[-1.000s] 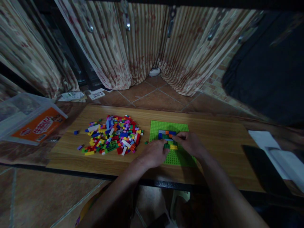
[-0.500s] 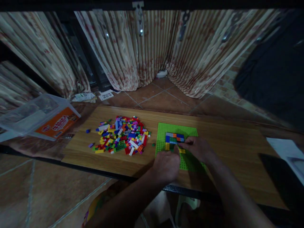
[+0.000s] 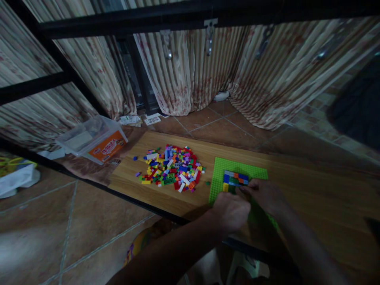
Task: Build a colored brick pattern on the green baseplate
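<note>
A green studded baseplate (image 3: 220, 168) lies on the wooden board, with a block of toy building bricks (image 3: 236, 178) in blue, orange, grey, yellow and green set on it. My left hand (image 3: 231, 209) is closed, its knuckles over the plate's near edge and its fingertips at the near side of the bricks. From the right, my right hand (image 3: 267, 196) reaches in with fingers pinched together against the right side of the bricks. Both sets of fingertips nearly meet; whatever is between them is hidden. Left of the plate, a heap of loose mixed bricks (image 3: 175, 168) is spread out.
The wooden board (image 3: 166, 202) has a dark front edge. A clear plastic box (image 3: 92, 136) with an orange label stands beyond its left end. Striped curtains (image 3: 190, 75) hang behind. A single green brick (image 3: 208, 183) lies between heap and plate.
The camera view has swung left, so everything sits further right in the picture. Both hands stay at the bricks on the baseplate, and the left hand now covers more of their near side.
</note>
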A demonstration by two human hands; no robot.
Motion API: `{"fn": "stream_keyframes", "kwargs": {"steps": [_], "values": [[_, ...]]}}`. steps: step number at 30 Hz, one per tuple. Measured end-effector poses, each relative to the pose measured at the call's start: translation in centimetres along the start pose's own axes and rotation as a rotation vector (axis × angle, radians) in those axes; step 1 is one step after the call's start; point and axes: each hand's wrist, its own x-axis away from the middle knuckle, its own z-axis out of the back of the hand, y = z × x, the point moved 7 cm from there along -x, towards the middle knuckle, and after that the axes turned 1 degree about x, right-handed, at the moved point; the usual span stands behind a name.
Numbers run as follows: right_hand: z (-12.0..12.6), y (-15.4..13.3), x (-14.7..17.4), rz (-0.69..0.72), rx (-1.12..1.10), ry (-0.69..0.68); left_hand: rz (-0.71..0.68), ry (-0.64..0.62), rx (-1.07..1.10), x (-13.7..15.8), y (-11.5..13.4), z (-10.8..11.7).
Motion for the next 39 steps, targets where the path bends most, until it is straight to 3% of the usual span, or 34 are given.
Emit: {"fn": "stream_keyframes", "kwargs": {"steps": [6, 10, 15, 18, 21, 24, 31, 35, 39], "values": [[0.0, 0.3, 0.0, 0.035, -0.046, -0.024, 0.019, 0.023, 0.030, 0.4, 0.0, -0.6], [1.1, 0.6, 0.2, 0.023, -0.122, -0.009, 0.069, 0.065, 0.040, 1.1, -1.5, 1.4], [2.1, -2.6, 1.1, 0.120, -0.470, 0.170, 0.275, 0.436, 0.232, 3.3, -8.0, 8.8], [0.2, -7.4, 2.2, 0.314, -0.522, 0.128, 0.422, 0.741, 0.378, 5.7, -13.0, 12.3], [-2.8, -12.1, 3.3, 0.510, -0.391, -0.018, 0.502, 0.875, 0.452, 7.2, -15.8, 13.3], [-4.7, -14.4, 3.5, 0.590, -0.357, -0.084, 0.488, 0.853, 0.494, 7.3, -16.1, 13.0], [-6.3, -15.5, 2.9, 0.678, -0.277, -0.073, 0.473, 0.763, 0.498, 7.1, -15.0, 12.6], [-6.3, -15.6, 2.9, 0.633, -0.328, -0.066, 0.469, 0.743, 0.491, 7.0, -15.1, 12.5], [-5.3, -14.8, 2.8, 0.514, -0.529, -0.074, 0.438, 0.680, 0.509, 6.6, -15.3, 11.8]]}}
